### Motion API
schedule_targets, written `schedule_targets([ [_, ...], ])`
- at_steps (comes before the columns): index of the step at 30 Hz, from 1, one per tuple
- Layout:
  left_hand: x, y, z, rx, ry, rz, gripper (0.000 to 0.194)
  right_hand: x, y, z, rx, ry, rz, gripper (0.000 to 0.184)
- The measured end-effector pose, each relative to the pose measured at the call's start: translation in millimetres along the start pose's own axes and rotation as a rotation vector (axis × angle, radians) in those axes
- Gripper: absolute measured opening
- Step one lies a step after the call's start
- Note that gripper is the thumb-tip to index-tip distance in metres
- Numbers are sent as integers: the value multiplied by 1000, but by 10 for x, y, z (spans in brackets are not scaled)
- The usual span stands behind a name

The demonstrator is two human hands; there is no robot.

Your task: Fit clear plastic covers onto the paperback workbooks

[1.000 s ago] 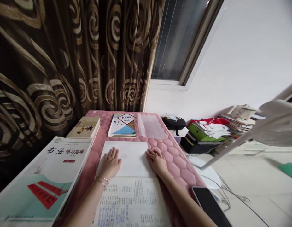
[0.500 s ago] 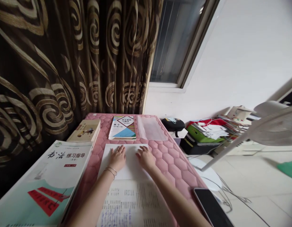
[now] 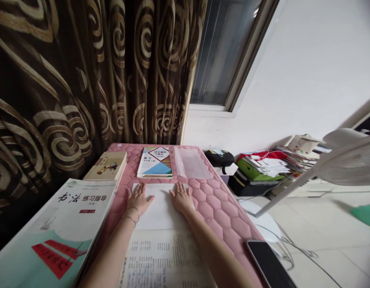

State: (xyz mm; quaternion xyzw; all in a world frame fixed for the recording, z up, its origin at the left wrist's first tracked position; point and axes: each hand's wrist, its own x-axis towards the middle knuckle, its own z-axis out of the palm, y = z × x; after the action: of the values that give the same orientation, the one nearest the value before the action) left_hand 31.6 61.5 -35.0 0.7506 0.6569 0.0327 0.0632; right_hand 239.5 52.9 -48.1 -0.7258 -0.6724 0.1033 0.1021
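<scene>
A blank white sheet (image 3: 159,208) lies on the pink quilted table cover (image 3: 216,212), just beyond a printed page (image 3: 170,256) with blue handwriting on it. My left hand (image 3: 139,200) rests flat on the sheet's left side, fingers stretched forward and thumb out to the right. On the sheet's right side my right hand (image 3: 182,198) lies flat too, fingers extended. Neither hand grips anything. Whether the sheet and the printed page are joined, I cannot tell. Beyond the hands are a math workbook (image 3: 155,162) and a translucent plastic cover (image 3: 192,162).
To the left lie a stack of calligraphy workbooks (image 3: 68,224) and a thick tan book (image 3: 107,166). A phone (image 3: 270,262) sits at the table's right edge. A white fan (image 3: 337,160) stands on the floor at right, near cables and piled papers (image 3: 269,164).
My left hand has slid left toward the sheet's edge, its thumb now spread. My right hand has shifted slightly, its fingers straighter and flatter on the paper.
</scene>
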Motion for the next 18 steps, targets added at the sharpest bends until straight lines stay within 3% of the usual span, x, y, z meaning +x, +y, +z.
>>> schedule_targets([
  [6,-29,-218,-36,50,42,-171,76,16,308,-21,-32,37,62,67],
  [8,-26,-152,-72,72,63,-256,75,22,316,0,-38,43,55,68],
  [11,-10,179,-82,79,114,-333,67,32,308,30,-51,49,56,68],
  [13,5,488,-27,40,147,-114,65,37,302,40,-56,53,59,68],
  [15,16,750,63,-42,106,121,63,35,296,41,-59,54,57,67],
  [18,34,860,171,-85,30,250,60,23,296,27,-59,56,47,65],
])
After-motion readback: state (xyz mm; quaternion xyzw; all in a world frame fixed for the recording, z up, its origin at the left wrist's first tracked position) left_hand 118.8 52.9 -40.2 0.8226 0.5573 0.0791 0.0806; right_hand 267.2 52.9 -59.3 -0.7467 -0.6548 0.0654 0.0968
